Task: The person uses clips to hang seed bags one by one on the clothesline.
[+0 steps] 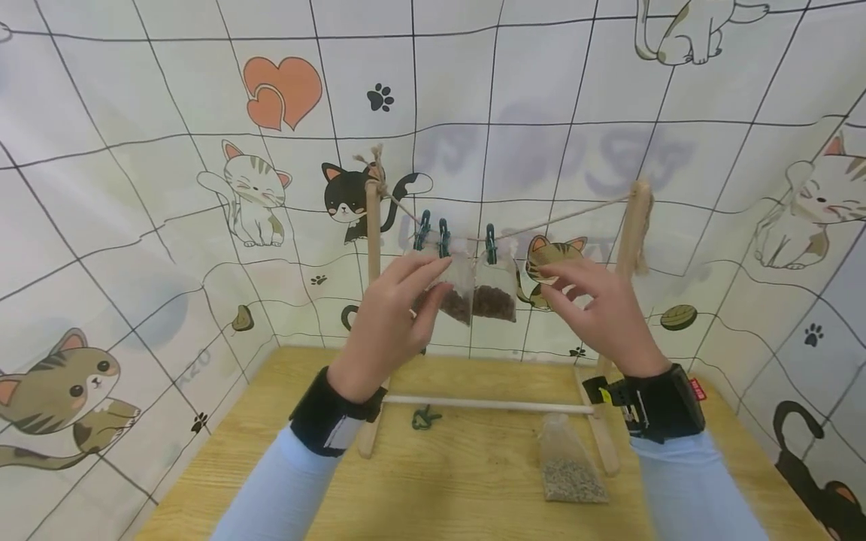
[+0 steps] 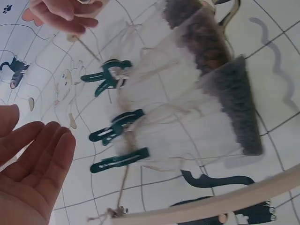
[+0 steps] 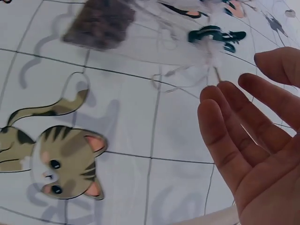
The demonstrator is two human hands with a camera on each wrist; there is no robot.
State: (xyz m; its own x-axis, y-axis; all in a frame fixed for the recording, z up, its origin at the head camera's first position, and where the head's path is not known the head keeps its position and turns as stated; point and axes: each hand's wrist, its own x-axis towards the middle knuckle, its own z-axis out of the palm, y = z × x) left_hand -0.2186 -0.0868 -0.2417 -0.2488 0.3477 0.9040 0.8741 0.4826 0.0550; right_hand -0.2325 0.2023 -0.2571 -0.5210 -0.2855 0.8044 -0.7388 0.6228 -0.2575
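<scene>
Clear bags of dark brown bits hang side by side from a string point(image 1: 564, 220); one bag point(image 1: 494, 297) is on the right, another point(image 1: 458, 300) just left of it. Green clothespins grip their tops at the string, including a right-hand clothespin point(image 1: 491, 244) and a middle clothespin point(image 1: 443, 237). My left hand point(image 1: 389, 315) is raised in front of the left side of the row, covering part of it, with relaxed fingers. To the right of the bags, my right hand point(image 1: 602, 312) is held up with fingers loosely bent. Both hands are empty, and the right wrist view shows a gap between the right fingers point(image 3: 218, 126) and the bag.
The string runs between a left wooden post point(image 1: 373, 233) and a right wooden post point(image 1: 632, 229). A pale crossbar point(image 1: 487, 404) joins the stand low down. On the wooden table point(image 1: 460, 466) lie a loose green clothespin point(image 1: 425, 417) and a bag of greyish grains point(image 1: 573, 473).
</scene>
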